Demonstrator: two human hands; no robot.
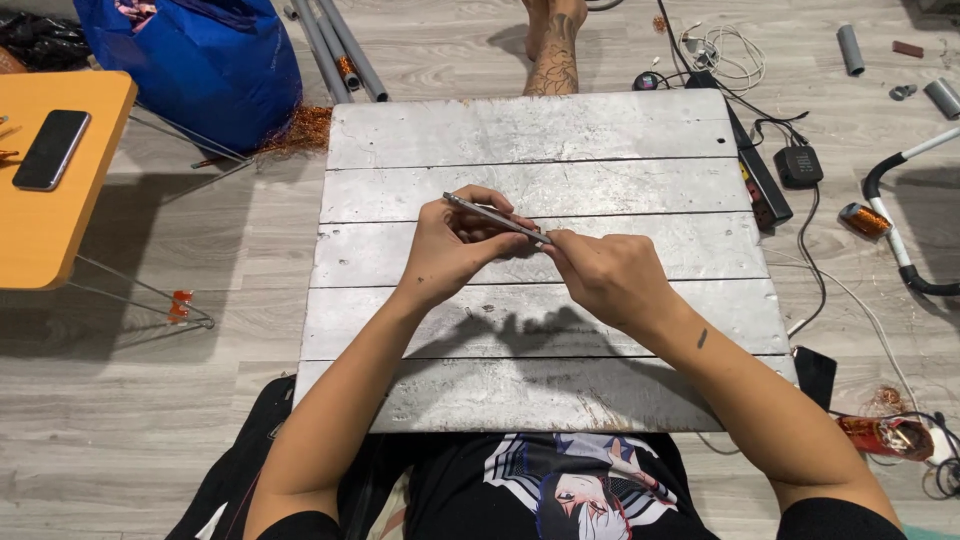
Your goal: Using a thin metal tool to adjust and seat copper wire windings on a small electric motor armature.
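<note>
Left hand (450,250) clamped on thin metal strip (495,217), right hand (605,275) pinching its near end; best gripped firmly, kept level over grey plank board (540,130)

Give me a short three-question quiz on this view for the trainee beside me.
1. True or false: both hands hold the thin flat metal piece above the silver board.
2. What lies on the orange table at the left? A) a phone B) a hammer C) a cup
3. Which hand pinches the end of the metal piece nearer the black power strip?

Key
1. True: left hand and right hand both grip it.
2. A, a dark phone.
3. The right hand.
</note>
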